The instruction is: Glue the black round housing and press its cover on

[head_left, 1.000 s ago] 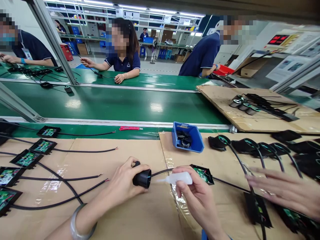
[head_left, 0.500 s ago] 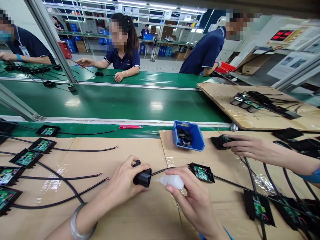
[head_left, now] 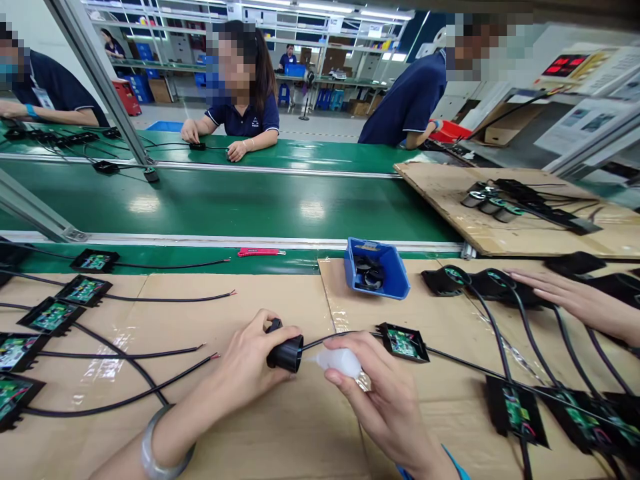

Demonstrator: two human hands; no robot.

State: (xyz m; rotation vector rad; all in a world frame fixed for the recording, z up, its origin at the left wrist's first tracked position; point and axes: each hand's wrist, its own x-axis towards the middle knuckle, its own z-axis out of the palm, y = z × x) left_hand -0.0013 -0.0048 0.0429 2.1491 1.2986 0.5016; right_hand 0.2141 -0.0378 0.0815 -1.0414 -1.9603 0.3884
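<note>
Black cup-shaped housing (head_left: 285,354) lies on its side near the middle of the cardboard-covered tabletop (head_left: 280,433), its open mouth turned right and a thin black cable (head_left: 325,341) running out of that mouth toward a small green circuit board in a black tray (head_left: 403,343) just to the right. It is dark, smooth and rounded, with a small knob at its far left end under the thumb.

The left hand (head_left: 246,363) comes in from the near left, a pale bangle (head_left: 159,445) on the wrist, and is wrapped around the housing, fingers curled under it and thumb on top. The right hand (head_left: 385,393) reaches in from the near right, palm turned left, pinching a small translucent squeeze bottle (head_left: 337,361) whose nozzle points left at the housing's mouth (whether the tip touches the rim cannot be told).

At the far right, another person's hand (head_left: 565,297) rests flat on a row of black housings (head_left: 480,283). A blue bin (head_left: 377,269) of black parts sits at the tabletop's far edge, beside the green conveyor belt (head_left: 225,207).
</note>
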